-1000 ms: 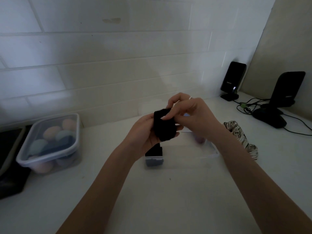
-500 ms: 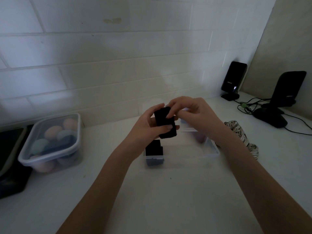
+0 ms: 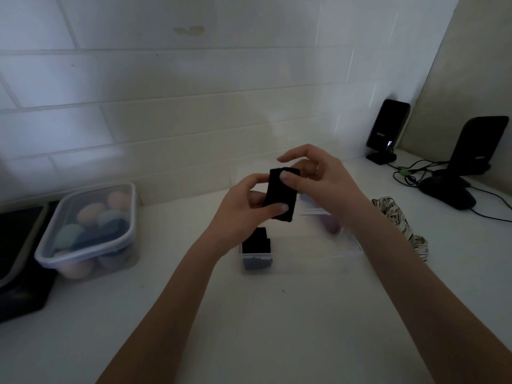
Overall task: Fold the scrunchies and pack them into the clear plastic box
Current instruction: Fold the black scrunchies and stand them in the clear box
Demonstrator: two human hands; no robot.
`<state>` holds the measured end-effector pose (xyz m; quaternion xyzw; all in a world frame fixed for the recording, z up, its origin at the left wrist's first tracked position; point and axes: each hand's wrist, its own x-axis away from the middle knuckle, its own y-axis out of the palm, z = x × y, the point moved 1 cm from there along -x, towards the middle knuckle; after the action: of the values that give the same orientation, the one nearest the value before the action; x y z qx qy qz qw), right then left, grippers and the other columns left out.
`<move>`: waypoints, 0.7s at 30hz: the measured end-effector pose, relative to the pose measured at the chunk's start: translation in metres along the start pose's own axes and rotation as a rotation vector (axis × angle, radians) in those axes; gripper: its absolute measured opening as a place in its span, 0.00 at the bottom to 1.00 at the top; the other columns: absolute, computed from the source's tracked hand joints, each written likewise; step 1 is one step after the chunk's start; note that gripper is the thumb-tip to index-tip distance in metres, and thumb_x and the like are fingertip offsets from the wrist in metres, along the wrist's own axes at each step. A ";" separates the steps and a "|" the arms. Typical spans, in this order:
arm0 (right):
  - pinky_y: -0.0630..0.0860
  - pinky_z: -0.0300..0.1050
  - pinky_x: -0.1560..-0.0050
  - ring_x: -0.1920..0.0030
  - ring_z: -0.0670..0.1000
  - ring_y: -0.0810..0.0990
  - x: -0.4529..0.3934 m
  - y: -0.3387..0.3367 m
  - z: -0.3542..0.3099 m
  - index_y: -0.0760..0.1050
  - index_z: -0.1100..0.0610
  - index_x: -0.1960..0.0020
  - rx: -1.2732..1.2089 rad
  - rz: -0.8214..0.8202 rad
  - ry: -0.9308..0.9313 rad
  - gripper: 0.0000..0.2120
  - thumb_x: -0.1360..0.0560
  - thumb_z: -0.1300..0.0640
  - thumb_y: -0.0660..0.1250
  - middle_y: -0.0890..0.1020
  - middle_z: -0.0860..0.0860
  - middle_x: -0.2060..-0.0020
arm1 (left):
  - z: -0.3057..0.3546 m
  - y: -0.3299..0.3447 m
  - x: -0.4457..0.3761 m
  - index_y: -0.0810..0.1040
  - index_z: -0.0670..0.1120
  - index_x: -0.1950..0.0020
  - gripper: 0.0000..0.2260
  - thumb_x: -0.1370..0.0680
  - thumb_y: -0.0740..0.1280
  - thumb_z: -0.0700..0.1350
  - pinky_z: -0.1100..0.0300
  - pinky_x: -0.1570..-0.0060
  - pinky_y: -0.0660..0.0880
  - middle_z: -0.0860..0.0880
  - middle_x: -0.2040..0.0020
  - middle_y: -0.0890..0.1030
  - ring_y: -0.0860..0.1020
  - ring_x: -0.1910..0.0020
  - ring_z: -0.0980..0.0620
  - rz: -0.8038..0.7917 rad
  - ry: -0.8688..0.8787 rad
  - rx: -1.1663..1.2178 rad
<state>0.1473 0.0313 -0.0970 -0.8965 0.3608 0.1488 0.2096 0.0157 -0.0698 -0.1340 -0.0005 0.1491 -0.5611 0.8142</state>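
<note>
A black scrunchie [image 3: 282,194], folded into a flat upright rectangle, is held above the clear plastic box [image 3: 310,257]. My left hand [image 3: 241,210] grips its lower part between thumb and fingers. My right hand [image 3: 318,176] pinches its top edge with the thumb, the other fingers spread. Inside the box, dark folded scrunchies [image 3: 256,243] stand at the left end and a purplish one [image 3: 332,225] lies at the right end, partly hidden by my right wrist. A black-and-white patterned scrunchie [image 3: 401,220] lies on the counter to the right of the box.
A lidded clear container of pastel egg-shaped sponges [image 3: 91,231] stands at the left, with a dark tray [image 3: 19,259] beside it. Two black stands [image 3: 386,131] [image 3: 471,156] and tangled cables [image 3: 410,174] sit at the back right. A tiled wall runs behind the white counter [image 3: 249,328].
The loose black scrunchie has been pressed into a neat flat rectangle. My right hand has opened its fingers and now only pinches the top edge.
</note>
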 end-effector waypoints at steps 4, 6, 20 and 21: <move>0.78 0.41 0.64 0.65 0.47 0.80 -0.001 -0.003 -0.002 0.81 0.50 0.56 -0.109 -0.009 0.312 0.11 0.24 0.46 0.63 0.81 0.50 0.65 | -0.001 0.001 0.001 0.76 0.52 0.46 0.20 0.34 0.76 0.37 0.54 0.48 0.79 0.53 0.60 0.86 0.84 0.56 0.54 0.080 0.127 -0.138; 0.77 0.39 0.70 0.70 0.45 0.80 0.000 -0.005 -0.003 0.80 0.50 0.55 0.014 -0.043 0.483 0.16 0.23 0.41 0.59 0.81 0.50 0.66 | 0.001 0.000 0.002 0.78 0.49 0.49 0.17 0.34 0.76 0.37 0.61 0.50 0.77 0.56 0.59 0.85 0.83 0.56 0.58 0.132 0.216 -0.189; 0.82 0.47 0.56 0.59 0.52 0.85 0.004 -0.007 0.025 0.77 0.54 0.47 -0.137 -0.359 0.662 0.11 0.28 0.61 0.70 0.86 0.54 0.61 | -0.001 -0.005 0.000 0.79 0.57 0.50 0.26 0.31 0.61 0.26 0.76 0.55 0.68 0.61 0.48 0.78 0.75 0.45 0.57 0.177 0.339 -0.472; 0.82 0.48 0.55 0.59 0.53 0.85 0.005 -0.007 0.024 0.76 0.54 0.48 -0.048 -0.379 0.674 0.10 0.28 0.62 0.70 0.86 0.54 0.61 | -0.002 -0.007 -0.001 0.80 0.56 0.51 0.27 0.31 0.59 0.25 0.76 0.56 0.67 0.60 0.50 0.79 0.76 0.48 0.58 0.210 0.327 -0.475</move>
<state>0.1527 0.0445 -0.1184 -0.9505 0.2340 -0.1873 0.0819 0.0084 -0.0715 -0.1345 -0.0851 0.4045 -0.4161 0.8099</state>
